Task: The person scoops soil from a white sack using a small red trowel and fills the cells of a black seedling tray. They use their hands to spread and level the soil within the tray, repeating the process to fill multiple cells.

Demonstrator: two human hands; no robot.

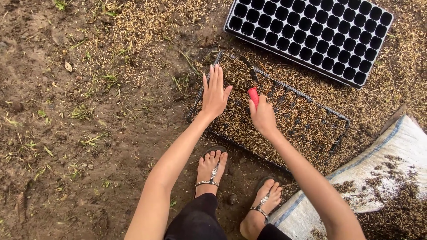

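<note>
Fingers [251, 106] around red handle [253, 95] over tray [338, 119]

Hands over a husk-filled seedling tray [311, 129]

Left hand [215, 94] lies flat on it; right hand [262, 116] grips a red tool [253, 95]; empty black tray [311, 38] at one o'clock.

The ground [66, 146] is bare brown soil with small tufts of grass and many scattered pale husks. On it lies a black seedling tray [267, 111] covered with husk material, and just behind it a second black tray [311, 33] with empty cells. At the right, a white woven sack [378, 178] lies on the soil, with dark husk mix spilled on it.
</note>
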